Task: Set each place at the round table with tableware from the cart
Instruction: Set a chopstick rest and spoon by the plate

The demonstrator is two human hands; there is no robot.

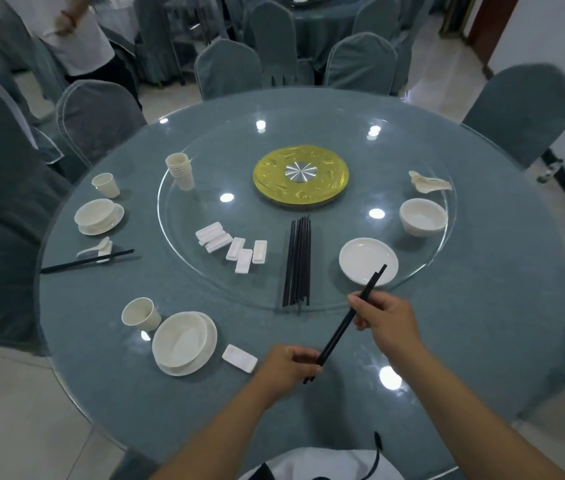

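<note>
Clearly the chopstick step is in hand for the near place, judging from how things lie on the round table [107,382]. Going left to right: at about nine o'clock one place looks finished, with a cup [106,185], a bowl on a saucer [95,213], a spoon [95,249] and a pair of chopsticks [87,262] across its rest. At about seven o'clock the near place has a second cup [140,313], a bowl set on a plate [184,342] and, just beside it toward six, a white chopstick rest [239,357] with nothing on it. The left hand [284,370] has its fingers curled round the lower ends of the black chopsticks [352,315], which slant up toward one o'clock; the right hand [386,318] pinches them higher up, and their tips show in front of a spare plate [367,259] on the glass turntable [204,289]. They are thin, straight, matt black and held close together as a pair. Next, I judge, they must be levelled and laid across the empty rest, tips pointing to the table's centre. Farther supplies wait on the turntable: stacked cups [180,169], loose rests [236,249], a chopstick bundle [298,261], a spare bowl [423,216] and spoons [428,184]
</note>
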